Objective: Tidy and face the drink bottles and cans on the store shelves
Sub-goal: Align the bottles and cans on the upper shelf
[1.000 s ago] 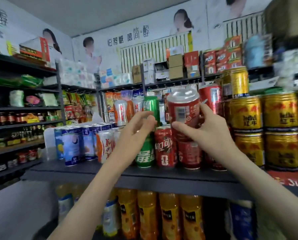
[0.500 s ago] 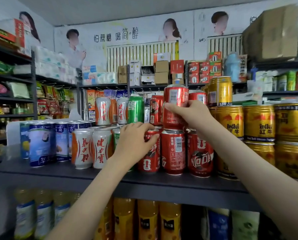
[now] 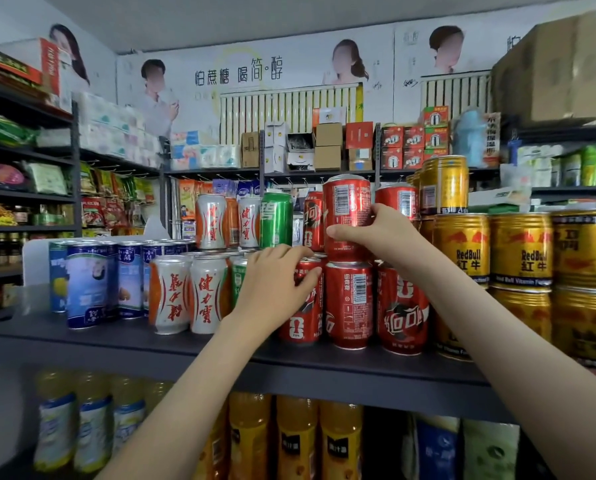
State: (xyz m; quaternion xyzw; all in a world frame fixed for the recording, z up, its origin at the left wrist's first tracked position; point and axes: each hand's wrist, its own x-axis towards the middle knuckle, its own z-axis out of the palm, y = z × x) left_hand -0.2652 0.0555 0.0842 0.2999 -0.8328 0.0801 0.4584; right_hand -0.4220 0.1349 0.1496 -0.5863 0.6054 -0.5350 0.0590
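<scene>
Red cola cans stand two high on the dark shelf (image 3: 151,344). My right hand (image 3: 383,233) grips an upper red can (image 3: 346,206), barcode facing me, standing on the lower red can (image 3: 349,303). My left hand (image 3: 275,282) curls around the top of the lower-row red can (image 3: 301,313) to its left. A third red can (image 3: 402,310) stands right of them. White-and-orange cans (image 3: 189,292), a green can (image 3: 275,220) and blue-and-white cans (image 3: 88,282) fill the left part.
Gold Red Bull cans (image 3: 521,251) are stacked on the right. Orange juice bottles (image 3: 296,438) and pale drink bottles (image 3: 92,434) stand on the shelf below. Snack racks (image 3: 26,188) line the left wall; boxes (image 3: 327,143) sit on the far top shelf.
The upper red can came down from being held in the air onto the lower can. My left hand moved from the green cans to the lower red can. The view steadied.
</scene>
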